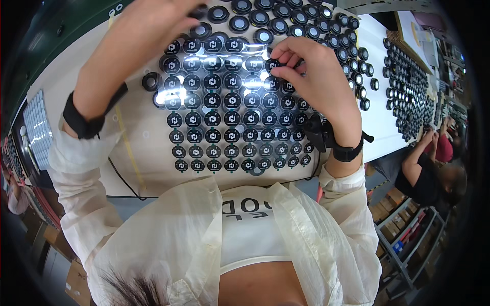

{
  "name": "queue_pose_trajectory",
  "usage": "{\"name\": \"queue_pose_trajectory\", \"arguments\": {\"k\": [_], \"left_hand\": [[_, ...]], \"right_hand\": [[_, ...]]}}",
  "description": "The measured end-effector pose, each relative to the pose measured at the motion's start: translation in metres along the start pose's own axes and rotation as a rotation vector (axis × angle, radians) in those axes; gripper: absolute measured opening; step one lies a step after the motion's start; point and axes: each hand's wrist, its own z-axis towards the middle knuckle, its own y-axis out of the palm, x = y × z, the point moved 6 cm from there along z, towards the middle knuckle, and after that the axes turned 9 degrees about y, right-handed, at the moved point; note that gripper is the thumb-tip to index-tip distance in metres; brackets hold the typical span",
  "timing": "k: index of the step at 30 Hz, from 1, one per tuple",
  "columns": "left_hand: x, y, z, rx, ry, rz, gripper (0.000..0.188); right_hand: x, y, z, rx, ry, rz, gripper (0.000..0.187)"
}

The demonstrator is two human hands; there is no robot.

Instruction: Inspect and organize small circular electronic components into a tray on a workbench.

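Note:
A clear glossy sheet (223,109) printed with rows of round black stickers lies in front of me, with white marks on each sticker. My right hand (314,64) is over its upper right part, thumb and forefinger pinched on a round black sticker (274,65) at the sheet's edge. At the upper left, my left hand (158,23) is blurred and partly cut off by the frame. Between its thumb and fingers shows a dark round part (198,11), tilted. Beyond the sheet stand many black round parts with silver centres (239,24). Both wrists wear black bands.
More round parts fill a white surface (380,127) at the right. One black ring-shaped part (151,81) sits left of the sheet. Yellow tape (127,143) runs along the table's left side. Another person (426,171) works at the far right, near a metal rack (408,245).

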Motion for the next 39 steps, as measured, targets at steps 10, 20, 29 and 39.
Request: {"name": "queue_pose_trajectory", "arguments": {"k": [10,20,29,39], "left_hand": [[0.075,0.043,0.015,0.019,0.207,-0.151,0.034],[0.083,0.057,0.018,-0.004,0.174,-0.153,0.034],[0.084,0.056,0.023,0.019,0.234,-0.149,0.036],[0.087,0.066,0.017,0.073,0.209,-0.179,0.034]], "right_hand": [[0.003,-0.005,0.032,-0.237,0.123,-0.099,0.022],[0.004,-0.01,0.017,-0.182,-0.004,-0.158,0.012],[0.019,-0.004,0.022,-0.262,0.01,-0.132,0.015],[0.011,-0.003,0.023,-0.272,0.089,-0.214,0.015]]}}
